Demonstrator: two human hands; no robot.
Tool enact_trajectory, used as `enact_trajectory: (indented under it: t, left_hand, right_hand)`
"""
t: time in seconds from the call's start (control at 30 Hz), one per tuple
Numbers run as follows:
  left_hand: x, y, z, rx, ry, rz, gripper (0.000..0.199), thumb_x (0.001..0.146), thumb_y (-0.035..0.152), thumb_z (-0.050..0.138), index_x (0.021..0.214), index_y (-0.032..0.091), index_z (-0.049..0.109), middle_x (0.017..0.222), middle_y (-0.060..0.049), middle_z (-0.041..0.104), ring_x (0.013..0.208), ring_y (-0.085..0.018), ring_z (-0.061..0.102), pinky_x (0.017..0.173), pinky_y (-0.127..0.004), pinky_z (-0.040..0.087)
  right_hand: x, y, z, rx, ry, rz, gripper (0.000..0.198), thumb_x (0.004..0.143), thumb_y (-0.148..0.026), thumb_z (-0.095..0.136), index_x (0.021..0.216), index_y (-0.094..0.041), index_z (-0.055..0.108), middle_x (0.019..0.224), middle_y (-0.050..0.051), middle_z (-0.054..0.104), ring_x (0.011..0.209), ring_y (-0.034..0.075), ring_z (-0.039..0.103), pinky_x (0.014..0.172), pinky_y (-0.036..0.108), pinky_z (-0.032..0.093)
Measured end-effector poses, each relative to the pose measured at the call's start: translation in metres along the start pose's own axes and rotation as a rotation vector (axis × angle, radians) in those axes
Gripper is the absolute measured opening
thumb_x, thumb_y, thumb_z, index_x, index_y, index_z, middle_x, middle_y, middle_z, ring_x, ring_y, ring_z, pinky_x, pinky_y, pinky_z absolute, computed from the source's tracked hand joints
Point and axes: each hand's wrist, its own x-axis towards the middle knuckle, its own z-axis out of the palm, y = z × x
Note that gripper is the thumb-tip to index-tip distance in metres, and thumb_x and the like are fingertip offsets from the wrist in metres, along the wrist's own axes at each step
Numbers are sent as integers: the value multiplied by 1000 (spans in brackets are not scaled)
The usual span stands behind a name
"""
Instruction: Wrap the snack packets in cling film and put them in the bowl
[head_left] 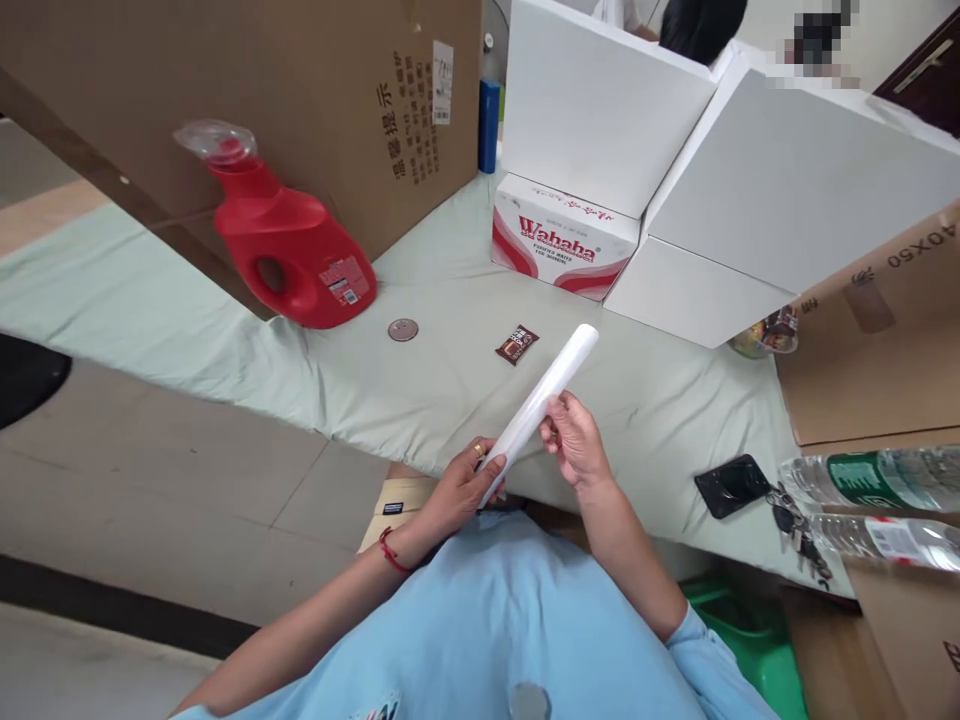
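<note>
A long white glossy roll of plastic film point(551, 385) slants up and away from my body over the table's near edge. Around its lower end wraps my left hand point(466, 482), with the thumb on top. My right hand point(574, 440) is closed at the roll's right side near the middle, its thumb and forefinger pinching the film there. Just beyond the roll lies a small dark brown snack packet point(517, 344). To its left a round flat disc point(403, 330) rests on the pale green cloth point(442, 385).
A red detergent bottle point(300, 245) stands at left before a large cardboard box point(315, 120). A Wahaha carton point(566, 240) and white boxes point(795, 180) are at the back. A phone point(733, 486), keys point(799, 530) and plastic bottles point(885, 478) lie at right. Another person's dark hair point(701, 30) shows behind.
</note>
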Motion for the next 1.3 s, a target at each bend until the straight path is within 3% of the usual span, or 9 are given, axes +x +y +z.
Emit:
enact_trajectory:
  t: [0.13,0.3,0.43,0.67,0.87,1.03,1.3]
  left_hand:
    - [-6,-6,0,-59,-71,-26,61,88,77,64,103,18,57,66,3,61,55,-10,51,57,-25,39]
    - [-10,-4,0,-221,-141,-85,54,91,71,65,103,19,55,66,3,61,56,-10,49,58,-25,35]
    - [-11,-2,1,-283,-171,-89,50,93,67,65,103,20,55,67,3,61,57,-10,48,59,-24,35]
    - [-11,1,-1,-373,-280,-147,52,87,64,72,111,20,58,89,-5,71,67,-15,64,58,-26,44]
    - [-11,0,2,-433,-236,-283,60,95,74,49,109,17,62,69,0,63,47,-12,52,50,-26,38]
    - [-10,2,3,-349,-105,-185,62,94,76,51,105,16,63,70,-1,65,52,-12,54,55,-27,42]
    - [-8,4,7,-105,-3,-74,62,98,77,43,81,20,59,62,-1,62,55,-14,53,58,-28,42]
  right_hand:
    - [-2,3,-6,-35,18,29,60,60,-56,96,97,-21,64,68,-8,57,44,4,38,34,16,24]
    - [-6,1,-19,-49,-30,45,58,64,-56,93,102,-22,66,76,-6,63,42,3,37,32,18,21]
    - [-10,-3,-22,-45,-42,12,55,67,-56,91,105,-24,67,68,-8,56,41,4,37,34,20,22]
    - [-15,-7,-15,-55,-121,-22,52,70,-56,89,107,-24,71,69,-7,58,42,5,38,38,22,28]
    - [-12,-1,-10,-145,-68,-37,42,76,-56,83,99,-22,75,75,-2,66,48,7,45,40,22,32]
    - [-13,-2,-12,-193,30,-87,40,77,-56,80,96,-20,76,83,1,69,48,6,43,37,20,28]
    - [-18,4,-8,-336,-100,21,51,73,-70,82,78,-21,67,52,-7,47,44,8,42,37,20,29]
